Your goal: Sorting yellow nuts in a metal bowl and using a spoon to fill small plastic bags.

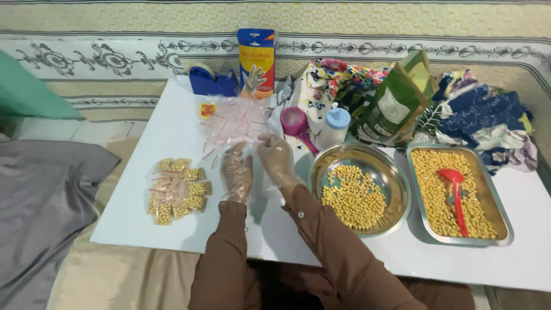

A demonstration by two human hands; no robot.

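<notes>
Both my hands wear thin clear plastic gloves over brown sleeves. My left hand (236, 175) and my right hand (276, 159) meet at the near edge of a heap of small empty clear zip bags (232, 121) with red seal strips, and together they pinch one of those bags. To the left lies a pile of small bags filled with yellow beans (179, 190). A round steel bowl (396, 172) with yellow beans stands right of my right hand. Further right, a rectangular steel tray (500, 213) holds more beans and a red scoop (456, 195).
All rests on a white table (172, 132). At its back stand a blue tape dispenser (212, 80), a box of gloves (256, 60), a pink measuring scoop (297, 123), a white bottle (334, 126), a green pouch (393, 106) and bunched patterned cloth (482, 115). Grey fabric (40, 201) lies left.
</notes>
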